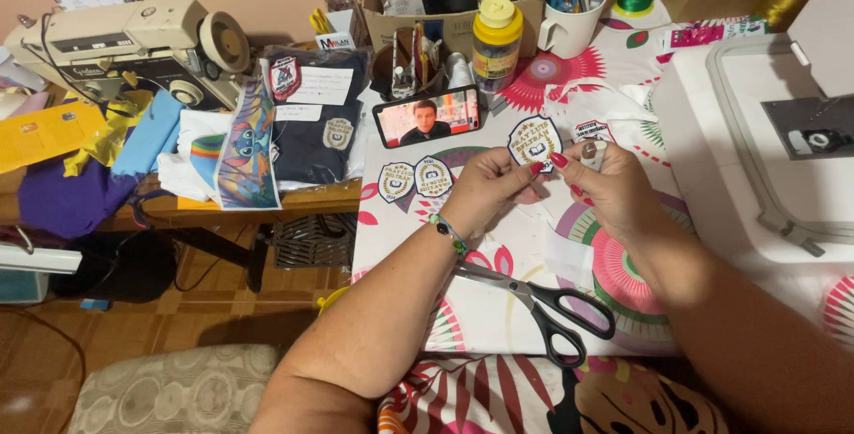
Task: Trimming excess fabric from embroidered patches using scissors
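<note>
Scissors (543, 302): black-handled, flat on the table (498, 327), nearest the viewer, below both hands.

Embroidered patch (535, 141): shield-shaped, held upright above the scissors. Left hand (492, 187) fingers pinch its lower edge; right hand (607, 185) fingers grip a small white cylinder (593, 153) just right of the patch.

Two matching patches (414, 179): left of the held patch.

Phone (427, 117): beyond, propped.

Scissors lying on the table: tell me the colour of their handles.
Black handles on the steel-bladed scissors, clearest in the head view.
</note>
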